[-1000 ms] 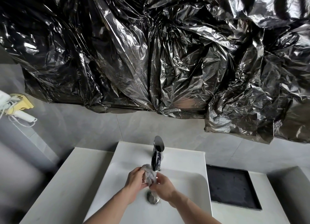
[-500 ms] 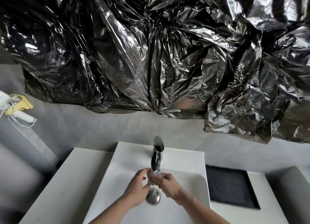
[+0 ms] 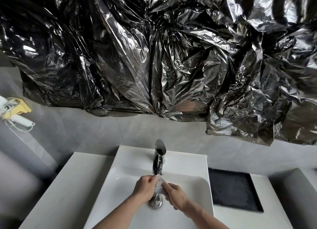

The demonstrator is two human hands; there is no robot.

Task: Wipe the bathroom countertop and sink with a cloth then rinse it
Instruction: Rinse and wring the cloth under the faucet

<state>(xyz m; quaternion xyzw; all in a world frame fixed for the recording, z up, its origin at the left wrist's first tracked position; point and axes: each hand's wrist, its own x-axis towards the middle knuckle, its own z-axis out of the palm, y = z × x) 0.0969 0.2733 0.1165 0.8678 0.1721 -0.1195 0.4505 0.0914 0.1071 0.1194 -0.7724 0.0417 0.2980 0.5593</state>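
Both hands met over the white sink [image 3: 197, 182], directly below the spout of the chrome faucet [image 3: 158, 157]. The left hand [image 3: 144, 189] and the right hand [image 3: 176, 194] each had fingers curled and pinched onto the cloth [image 3: 159, 186], a small wet grey wad stretched between them, just above the round metal drain [image 3: 155, 202].

The stage, as judged from this position, was the rinse: the cloth was held in the faucet's outflow, though the stream itself was too faint to confirm. The countertop [image 3: 56, 191], at 9 o'clock from the sink, showed no obvious residue, which suggested that wiping was finished; wringing the cloth probably remained.

The cloth's long axis ran roughly from 10 o'clock, at the left fingertips, toward 4 o'clock, at the right, nearly level; its bunching hid any finer orientation.

A black tray [image 3: 235, 189] sat at 3 o'clock; crumpled black plastic sheeting [image 3: 154, 57] covered the wall at 12 o'clock.
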